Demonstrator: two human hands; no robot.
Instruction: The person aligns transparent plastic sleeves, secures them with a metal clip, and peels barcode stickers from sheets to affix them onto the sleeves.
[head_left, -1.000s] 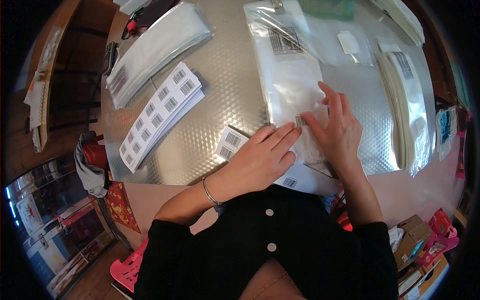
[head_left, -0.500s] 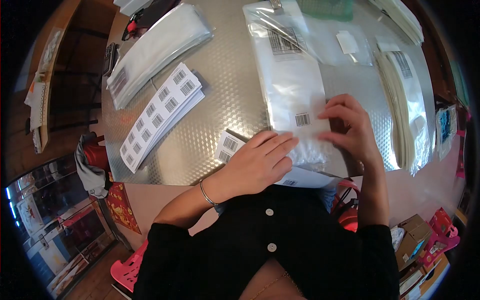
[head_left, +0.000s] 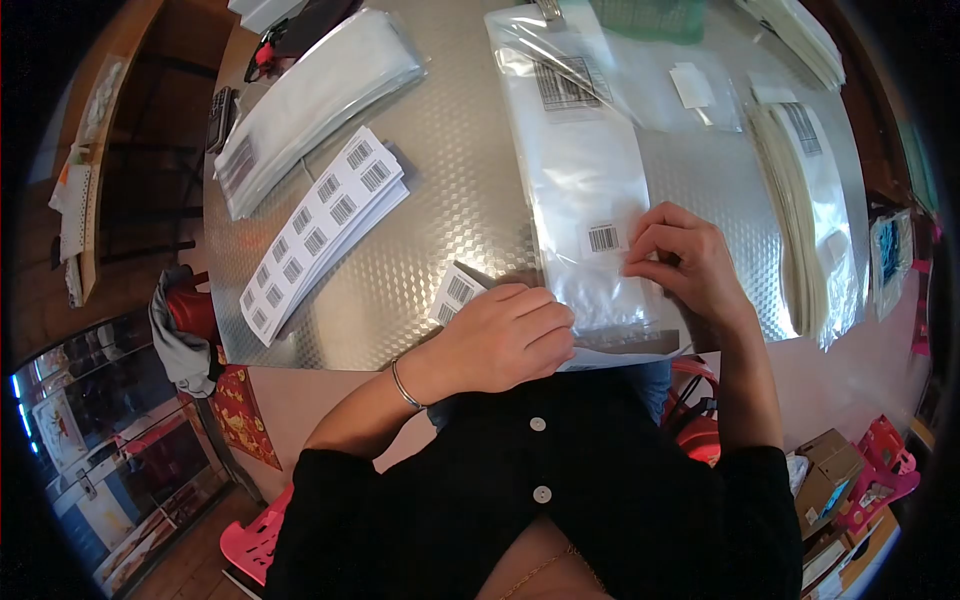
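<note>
A stack of clear plastic bags (head_left: 590, 180) lies before me, its top held by a metal clip (head_left: 549, 10). Near its lower end, the top bag bears a small barcode sticker (head_left: 604, 239). My right hand (head_left: 690, 262) is at the bag's right edge beside that sticker, thumb and fingertips pinched together; anything between them is too small to make out. By the table's front edge, my left hand (head_left: 515, 337) is curled over a strip of barcode labels (head_left: 458, 292). One end of the strip sticks out left of the hand, and another part shows beneath the bags.
Further left lie a stack of barcode label sheets (head_left: 318, 235) and another pile of plastic bags (head_left: 325, 100). A thick bundle of bags (head_left: 800, 200) lies at the right. A phone (head_left: 220, 118) rests at the table's left edge.
My left hand has drawn back off the bag toward the table edge. My right thumb and fingers have come together and shifted slightly left and down.
</note>
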